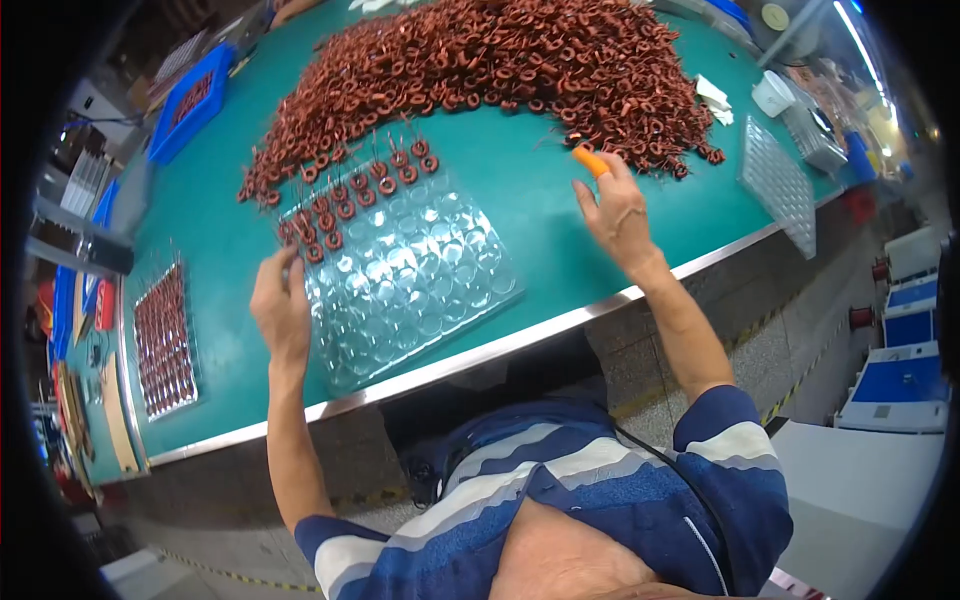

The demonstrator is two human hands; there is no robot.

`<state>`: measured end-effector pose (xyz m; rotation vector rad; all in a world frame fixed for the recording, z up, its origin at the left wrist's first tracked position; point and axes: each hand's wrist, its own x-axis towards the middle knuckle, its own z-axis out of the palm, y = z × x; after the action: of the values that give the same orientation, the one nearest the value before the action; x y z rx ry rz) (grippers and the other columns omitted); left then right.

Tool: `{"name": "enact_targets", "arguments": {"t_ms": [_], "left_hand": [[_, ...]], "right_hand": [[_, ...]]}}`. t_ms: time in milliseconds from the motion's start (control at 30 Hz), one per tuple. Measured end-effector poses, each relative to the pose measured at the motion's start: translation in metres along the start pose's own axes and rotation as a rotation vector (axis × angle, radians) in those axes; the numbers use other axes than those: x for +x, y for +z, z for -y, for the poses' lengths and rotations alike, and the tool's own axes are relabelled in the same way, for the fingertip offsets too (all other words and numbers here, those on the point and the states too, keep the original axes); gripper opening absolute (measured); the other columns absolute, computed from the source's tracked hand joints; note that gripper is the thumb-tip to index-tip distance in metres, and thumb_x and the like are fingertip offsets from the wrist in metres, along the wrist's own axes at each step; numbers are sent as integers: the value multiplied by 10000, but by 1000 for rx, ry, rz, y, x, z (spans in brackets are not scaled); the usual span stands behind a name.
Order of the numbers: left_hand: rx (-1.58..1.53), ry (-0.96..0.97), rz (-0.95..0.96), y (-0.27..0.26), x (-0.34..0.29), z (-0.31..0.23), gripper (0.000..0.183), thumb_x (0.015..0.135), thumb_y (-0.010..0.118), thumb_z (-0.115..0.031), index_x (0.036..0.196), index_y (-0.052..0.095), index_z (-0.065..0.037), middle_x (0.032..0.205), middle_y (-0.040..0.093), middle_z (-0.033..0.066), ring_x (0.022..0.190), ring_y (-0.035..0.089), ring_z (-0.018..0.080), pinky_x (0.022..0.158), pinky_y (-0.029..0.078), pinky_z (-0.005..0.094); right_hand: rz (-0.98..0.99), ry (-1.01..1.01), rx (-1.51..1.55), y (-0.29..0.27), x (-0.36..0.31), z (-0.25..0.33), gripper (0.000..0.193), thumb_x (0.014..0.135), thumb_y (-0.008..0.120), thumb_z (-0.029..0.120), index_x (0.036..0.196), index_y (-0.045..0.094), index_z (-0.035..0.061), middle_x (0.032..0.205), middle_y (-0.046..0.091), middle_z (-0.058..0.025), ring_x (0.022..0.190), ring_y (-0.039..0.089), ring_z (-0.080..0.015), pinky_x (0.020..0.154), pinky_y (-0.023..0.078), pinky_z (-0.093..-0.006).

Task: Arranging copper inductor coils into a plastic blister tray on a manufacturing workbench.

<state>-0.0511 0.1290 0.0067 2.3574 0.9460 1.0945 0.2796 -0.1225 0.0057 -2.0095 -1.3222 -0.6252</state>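
Note:
A clear plastic tray [405,300] with round pockets lies in front of me, its far rows filled with red-brown wire-wound ring coils [345,210]. My left hand [281,305] is at the tray's far left corner, its fingers closed at a ring coil [287,231] there; the fingertips partly hide it. To the right of the tray, my right hand [618,218] hovers by the near edge of a big heap of loose ring coils [480,55]. An orange finger cot [591,161] covers one of its fingers. Thumb and forefinger are apart, and no coil shows between them.
At the left a full tray of coils [166,340] lies on the green table [560,270]. A blue bin [190,105] stands far left. Stacked empty trays [778,185], a white cup [772,94] and crumpled white tissue [714,98] are at the right.

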Motion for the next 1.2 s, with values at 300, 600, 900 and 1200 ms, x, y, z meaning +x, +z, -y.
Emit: {"name": "enact_targets", "arguments": {"t_ms": [300, 600, 900, 1200], "left_hand": [[14, 70, 37, -38, -33, -6, 110, 889, 556, 7, 972, 628, 21, 830, 600, 120, 695, 561, 213, 629, 448, 322], [-81, -7, 101, -44, -46, -28, 81, 876, 572, 20, 942, 617, 23, 814, 588, 104, 674, 545, 196, 614, 442, 309], [-487, -98, 187, -18, -28, -85, 97, 879, 598, -5, 967, 626, 27, 856, 629, 94, 709, 590, 157, 655, 480, 274], [-888, -77, 402, 67, -17, -141, 359, 995, 451, -141, 1317, 389, 5, 1078, 597, 135, 846, 627, 178, 775, 502, 301]], "right_hand": [[261, -176, -321, 49, -1, -57, 234, 862, 513, 113, 1069, 605, 54, 941, 581, -119, 879, 582, -285, 765, 481, -405], [-31, -136, -60, 35, 20, -71, 144, 906, 540, 128, 862, 628, 23, 707, 631, -130, 642, 638, -287, 548, 505, -367], [-167, 537, 813, -15, 65, -18, 207, 951, 588, 170, 1045, 677, 8, 819, 688, -47, 686, 636, -89, 581, 485, -219], [136, 365, 1132, 9, 23, 104, 193, 939, 584, 91, 1097, 644, -1, 936, 686, -52, 805, 613, -80, 703, 513, -225]]}}
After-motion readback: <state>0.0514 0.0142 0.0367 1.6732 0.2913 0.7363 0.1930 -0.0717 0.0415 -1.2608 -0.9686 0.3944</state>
